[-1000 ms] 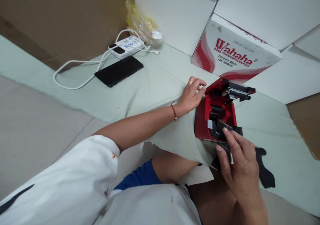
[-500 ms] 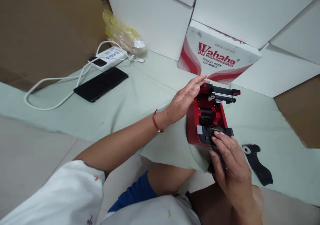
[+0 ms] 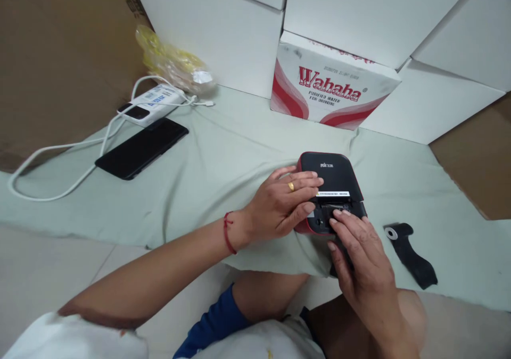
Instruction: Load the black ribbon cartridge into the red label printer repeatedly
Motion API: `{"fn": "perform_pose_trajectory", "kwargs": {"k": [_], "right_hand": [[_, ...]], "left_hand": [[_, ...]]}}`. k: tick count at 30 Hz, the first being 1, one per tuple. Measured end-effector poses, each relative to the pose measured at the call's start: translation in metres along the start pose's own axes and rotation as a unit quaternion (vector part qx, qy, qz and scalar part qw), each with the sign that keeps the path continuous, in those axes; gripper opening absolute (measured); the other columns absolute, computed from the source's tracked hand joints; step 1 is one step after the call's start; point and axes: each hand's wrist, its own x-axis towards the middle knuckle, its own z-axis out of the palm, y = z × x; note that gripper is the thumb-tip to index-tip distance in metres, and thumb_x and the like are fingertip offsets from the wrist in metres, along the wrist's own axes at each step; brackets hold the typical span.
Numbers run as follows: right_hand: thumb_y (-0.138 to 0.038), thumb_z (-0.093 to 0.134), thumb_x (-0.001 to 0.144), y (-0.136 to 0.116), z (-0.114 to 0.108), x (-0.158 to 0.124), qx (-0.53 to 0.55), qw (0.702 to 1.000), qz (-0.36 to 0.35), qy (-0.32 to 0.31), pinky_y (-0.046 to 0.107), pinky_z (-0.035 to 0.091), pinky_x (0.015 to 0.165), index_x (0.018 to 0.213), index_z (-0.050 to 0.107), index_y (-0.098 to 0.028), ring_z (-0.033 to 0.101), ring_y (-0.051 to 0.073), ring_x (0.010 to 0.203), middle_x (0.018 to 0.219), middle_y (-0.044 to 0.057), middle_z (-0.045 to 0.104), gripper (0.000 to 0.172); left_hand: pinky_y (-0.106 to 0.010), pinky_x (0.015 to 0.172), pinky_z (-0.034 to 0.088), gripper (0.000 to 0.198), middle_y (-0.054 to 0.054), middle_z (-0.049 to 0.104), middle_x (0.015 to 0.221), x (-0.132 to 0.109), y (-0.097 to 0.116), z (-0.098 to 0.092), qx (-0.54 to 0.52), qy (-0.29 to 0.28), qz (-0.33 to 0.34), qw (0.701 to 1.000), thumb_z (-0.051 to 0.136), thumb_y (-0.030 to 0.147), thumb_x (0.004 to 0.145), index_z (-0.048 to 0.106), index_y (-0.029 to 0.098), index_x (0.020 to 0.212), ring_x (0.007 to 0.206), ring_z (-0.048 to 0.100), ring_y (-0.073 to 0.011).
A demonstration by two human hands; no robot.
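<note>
A red and black label printer [image 3: 329, 175] stands on the green cloth, its black lid down over the top. My left hand [image 3: 281, 202] lies along the printer's left side with fingers stretched out over the lid's edge. At the front end, the fingertips of my right hand [image 3: 365, 266] rest on the printer's slot area, the thumb apart from them and lower down. Dark film-like material shows beneath that hand, mostly covered by it. To the right, a strip of black ribbon [image 3: 415, 260] with a pale core ring lies on the cloth.
On the left are a black phone [image 3: 141, 149], a white power bank [image 3: 154, 103] with a white cable [image 3: 51, 149], and a clear and yellow plastic bag [image 3: 175, 64]. A Wahaha carton [image 3: 333, 85] stands behind the printer, against white boxes [image 3: 351, 13].
The printer's lid has swung from raised to down. My left hand has come from the raised lid toward me, onto the printer's side. My right hand stays at the front.
</note>
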Motion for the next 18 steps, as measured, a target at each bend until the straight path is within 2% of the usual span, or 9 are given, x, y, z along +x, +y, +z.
{"fn": "perform_pose_trajectory", "kwargs": {"k": [5, 8, 10, 12, 14, 15, 16, 18], "right_hand": [[-0.009, 0.060, 0.096, 0.001, -0.002, 0.002, 0.008, 1.000, 0.005, -0.007, 0.051, 0.036, 0.125, 0.147, 0.051, -0.021, 0.055, 0.023, 0.139, 0.146, 0.012, 0.062, 0.053], [-0.010, 0.059, 0.097, 0.001, -0.004, 0.003, 0.010, 1.000, -0.002, -0.009, 0.052, 0.037, 0.124, 0.147, 0.050, -0.021, 0.055, 0.023, 0.139, 0.146, 0.013, 0.062, 0.052], [-0.011, 0.058, 0.098, 0.001, -0.004, 0.003, 0.010, 1.000, -0.005, -0.012, 0.053, 0.037, 0.124, 0.149, 0.048, -0.021, 0.054, 0.024, 0.141, 0.147, 0.013, 0.061, 0.053], [-0.012, 0.057, 0.099, 0.000, -0.005, 0.002, 0.008, 1.000, -0.006, -0.014, 0.055, 0.036, 0.124, 0.151, 0.046, -0.021, 0.052, 0.024, 0.143, 0.150, 0.013, 0.059, 0.054], [-0.013, 0.056, 0.099, -0.002, -0.004, 0.001, 0.006, 1.000, -0.003, -0.011, 0.055, 0.036, 0.124, 0.153, 0.044, -0.022, 0.050, 0.024, 0.145, 0.152, 0.013, 0.058, 0.056], [-0.013, 0.055, 0.099, -0.002, -0.004, 0.000, 0.005, 1.000, -0.001, -0.010, 0.056, 0.035, 0.124, 0.153, 0.043, -0.023, 0.050, 0.024, 0.145, 0.152, 0.013, 0.057, 0.056], [-0.013, 0.055, 0.100, -0.003, -0.004, 0.000, 0.006, 1.000, 0.002, -0.009, 0.055, 0.035, 0.124, 0.154, 0.043, -0.023, 0.049, 0.024, 0.145, 0.153, 0.013, 0.057, 0.057], [-0.013, 0.055, 0.100, -0.004, -0.004, 0.000, 0.008, 1.000, 0.007, -0.011, 0.055, 0.035, 0.125, 0.154, 0.042, -0.023, 0.049, 0.023, 0.145, 0.153, 0.012, 0.057, 0.057]], "left_hand": [[-0.048, 0.112, 0.041, 0.027, -0.010, 0.071, 0.137, -0.008, -0.006, 0.013, 0.012, 0.004, 0.024, 1.000, 0.057, 0.036, 0.096, 0.067, 0.023, 0.118, 0.133, 0.064, -0.0279], [-0.050, 0.111, 0.042, 0.023, -0.011, 0.074, 0.127, -0.005, -0.006, 0.017, -0.054, 0.036, 0.000, 0.998, 0.061, 0.034, 0.094, 0.065, 0.023, 0.112, 0.129, 0.064, -0.0292], [-0.052, 0.117, 0.039, 0.027, -0.012, 0.070, 0.134, -0.004, -0.006, 0.021, -0.116, 0.055, -0.035, 0.991, 0.061, 0.038, 0.094, 0.064, 0.023, 0.117, 0.135, 0.058, -0.0301], [-0.054, 0.126, 0.028, 0.048, -0.014, 0.053, 0.154, -0.004, -0.008, 0.026, -0.180, 0.075, -0.077, 0.978, 0.067, 0.046, 0.091, 0.059, 0.024, 0.133, 0.151, 0.040, -0.0330], [-0.055, 0.132, 0.015, 0.081, -0.012, 0.027, 0.171, -0.005, -0.012, 0.033, -0.255, 0.087, -0.119, 0.956, 0.076, 0.053, 0.084, 0.042, 0.027, 0.153, 0.161, 0.018, -0.0363], [-0.055, 0.133, 0.011, 0.097, -0.009, 0.018, 0.174, -0.005, -0.014, 0.037, -0.302, 0.088, -0.138, 0.939, 0.079, 0.054, 0.080, 0.031, 0.030, 0.160, 0.162, 0.011, -0.0369], [-0.054, 0.133, 0.010, 0.108, -0.007, 0.013, 0.176, -0.006, -0.015, 0.041, -0.354, 0.083, -0.152, 0.919, 0.081, 0.054, 0.078, 0.019, 0.032, 0.164, 0.163, 0.010, -0.0366], [-0.052, 0.134, 0.011, 0.121, -0.005, 0.013, 0.176, -0.007, -0.018, 0.048, -0.452, 0.068, -0.174, 0.872, 0.083, 0.050, 0.078, 0.001, 0.035, 0.166, 0.163, 0.013, -0.0343]]}}
